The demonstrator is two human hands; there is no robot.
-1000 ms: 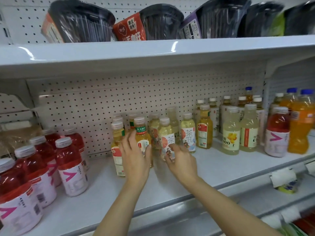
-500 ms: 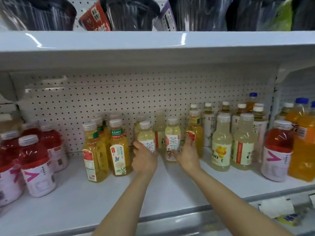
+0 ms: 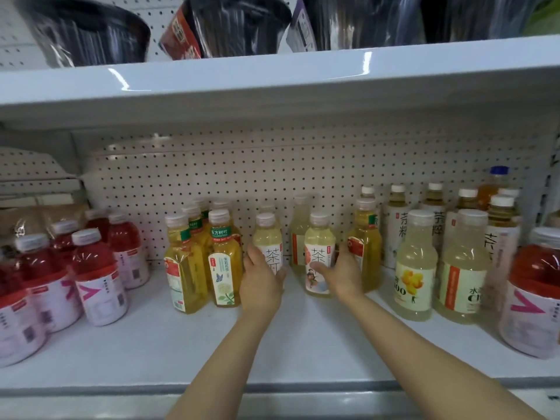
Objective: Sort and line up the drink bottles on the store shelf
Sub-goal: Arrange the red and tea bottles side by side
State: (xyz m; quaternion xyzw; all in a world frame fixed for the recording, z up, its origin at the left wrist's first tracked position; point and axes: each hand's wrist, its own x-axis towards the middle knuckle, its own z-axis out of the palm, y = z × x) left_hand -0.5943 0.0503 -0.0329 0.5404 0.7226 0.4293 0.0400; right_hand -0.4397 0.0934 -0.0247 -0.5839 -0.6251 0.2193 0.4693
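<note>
Left hand now off the yellow bottles, fingers grasping one pale tea bottle; right hand grasping its twin. Pair being lined up.

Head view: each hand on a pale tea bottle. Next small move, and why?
Probably slide the left bottle forward, level with the right bottle. The left hand and right hand each have a grip on one; the two labels match, yet the left bottle stands a little further back with a gap between them, so the front row isn't even.
</note>
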